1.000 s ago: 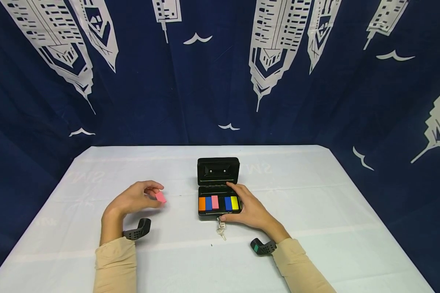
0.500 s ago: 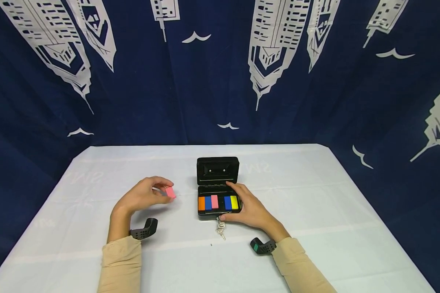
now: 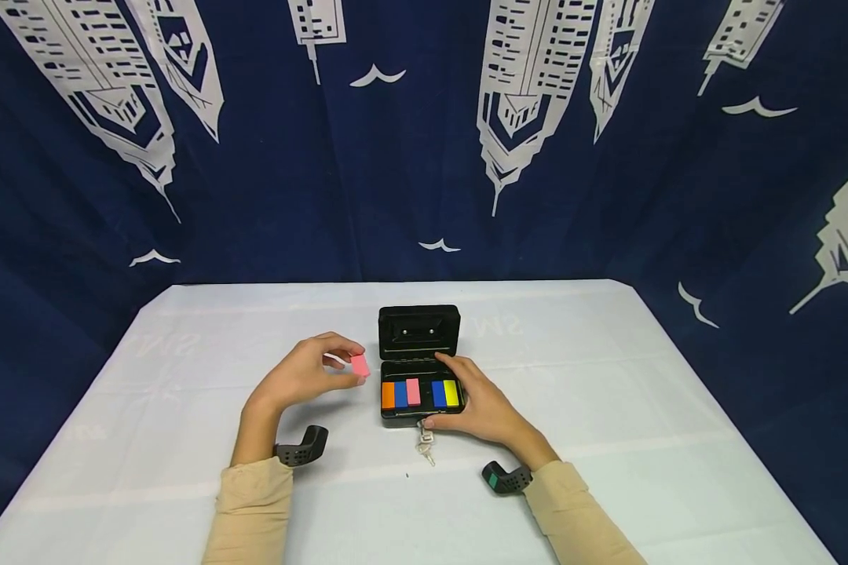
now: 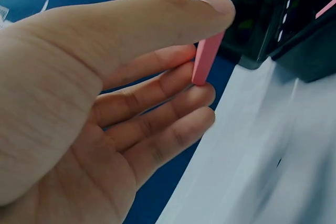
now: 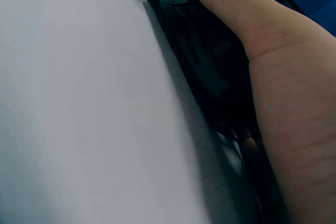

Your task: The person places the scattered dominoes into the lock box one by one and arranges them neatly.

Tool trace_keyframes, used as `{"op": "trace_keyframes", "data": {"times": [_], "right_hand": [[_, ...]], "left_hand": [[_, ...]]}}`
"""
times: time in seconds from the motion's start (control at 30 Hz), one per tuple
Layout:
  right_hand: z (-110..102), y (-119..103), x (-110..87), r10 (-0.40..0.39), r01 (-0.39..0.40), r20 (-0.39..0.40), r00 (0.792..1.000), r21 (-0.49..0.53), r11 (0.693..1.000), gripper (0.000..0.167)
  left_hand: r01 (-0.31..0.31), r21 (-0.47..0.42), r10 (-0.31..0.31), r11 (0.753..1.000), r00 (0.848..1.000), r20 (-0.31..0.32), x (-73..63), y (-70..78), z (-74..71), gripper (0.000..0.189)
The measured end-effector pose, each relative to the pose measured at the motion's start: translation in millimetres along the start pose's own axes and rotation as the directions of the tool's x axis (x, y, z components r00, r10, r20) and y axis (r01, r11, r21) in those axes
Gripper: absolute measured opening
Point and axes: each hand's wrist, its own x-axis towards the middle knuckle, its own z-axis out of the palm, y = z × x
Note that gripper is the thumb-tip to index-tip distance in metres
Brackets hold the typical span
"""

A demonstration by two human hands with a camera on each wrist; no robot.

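My left hand (image 3: pixel 298 378) pinches a small pink block (image 3: pixel 360 365) between thumb and fingertips, just left of a black cash box (image 3: pixel 400 421) in the head view. The left wrist view shows the block (image 4: pixel 208 59) edge-on under the thumb, with the box's raised lid (image 4: pixel 247 17) behind it. My right hand (image 3: pixel 489 410) grips the box's right side, thumb at the front near the lock, fingers toward the hinge. Inside stand an orange block (image 3: pixel 388 395), a blue block (image 3: pixel 400 395), a pink block (image 3: pixel 413 391), then a dark gap, a second blue block (image 3: pixel 439 394) and a yellow block (image 3: pixel 451 393).
Keys (image 3: pixel 425 450) hang from the box's front lock onto the white tabletop (image 3: pixel 148 424). The open lid (image 3: pixel 419 323) leans up at the back. A dark blue printed cloth (image 3: pixel 396 173) hangs behind the table. Each wrist wears a black band (image 3: pixel 304 447).
The left hand has carried the pink block rightward and slightly up in the head view, close to the box. The right hand and the box have stayed in place.
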Motion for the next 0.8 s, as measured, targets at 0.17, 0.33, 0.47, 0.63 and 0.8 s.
{"op": "trace_keyframes", "data": {"times": [0.17, 0.33, 0.47, 0.63, 0.8], "right_hand": [[0, 0, 1.1, 0.000, 0.000, -0.003, 1.000, -0.002, 1.000, 0.112], [1, 0, 1.6, 0.005, -0.005, 0.001, 1.000, 0.001, 1.000, 0.111], [0, -2, 3.2, 0.004, -0.004, 0.009, 1.000, 0.003, 1.000, 0.112], [0, -3, 3.4, -0.002, 0.002, 0.008, 1.000, 0.004, 1.000, 0.112], [1, -3, 1.9, -0.008, 0.008, 0.004, 1.000, 0.017, 1.000, 0.113]], "left_hand": [[-0.063, 0.018, 0.063, 0.998, 0.998, 0.015, 5.8, 4.7, 8.1, 0.042], [-0.102, 0.043, 0.102, 0.994, 0.995, 0.018, 9.7, 7.9, 14.7, 0.041], [-0.115, 0.075, 0.114, 0.991, 0.993, 0.015, 12.4, 11.2, 20.2, 0.041], [-0.112, 0.100, 0.110, 0.989, 0.994, 0.026, 16.6, 17.7, 29.7, 0.043], [-0.148, 0.111, 0.142, 0.983, 0.988, 0.054, 20.2, 22.9, 38.1, 0.052]]}}
